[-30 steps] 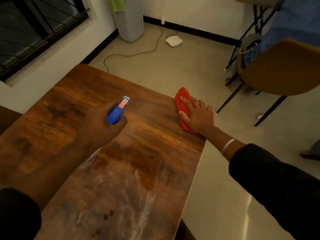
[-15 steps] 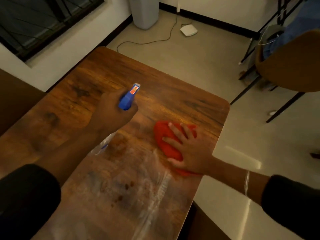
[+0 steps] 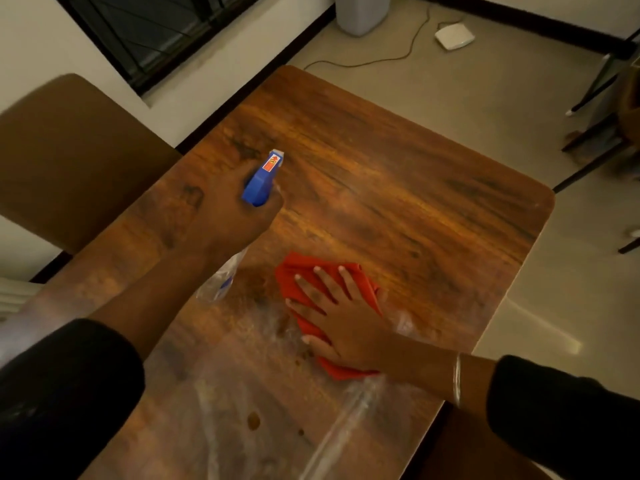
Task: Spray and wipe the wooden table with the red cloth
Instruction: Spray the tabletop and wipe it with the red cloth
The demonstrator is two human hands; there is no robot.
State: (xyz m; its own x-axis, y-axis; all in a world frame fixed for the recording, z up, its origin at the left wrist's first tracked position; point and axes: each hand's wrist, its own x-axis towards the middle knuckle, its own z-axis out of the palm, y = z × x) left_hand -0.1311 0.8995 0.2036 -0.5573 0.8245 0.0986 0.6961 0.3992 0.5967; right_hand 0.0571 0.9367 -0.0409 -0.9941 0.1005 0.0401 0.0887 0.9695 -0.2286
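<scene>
spray bottle (image 3: 262, 183) — left hand (image 3: 225, 216) grips | right hand (image 3: 341, 318) flat — presses red cloth (image 3: 299, 271)

red cloth (image 3: 304, 275) crumpled flat on streaky wooden table (image 3: 415, 202); blue-headed spray bottle (image 3: 259, 185) above

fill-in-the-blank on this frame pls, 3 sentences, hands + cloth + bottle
1. The right hand presses flat on the ____ cloth.
2. The left hand grips a spray bottle with a ____ head.
3. The cloth lies on the ____ table.

Missing words: red; blue; wooden
</scene>
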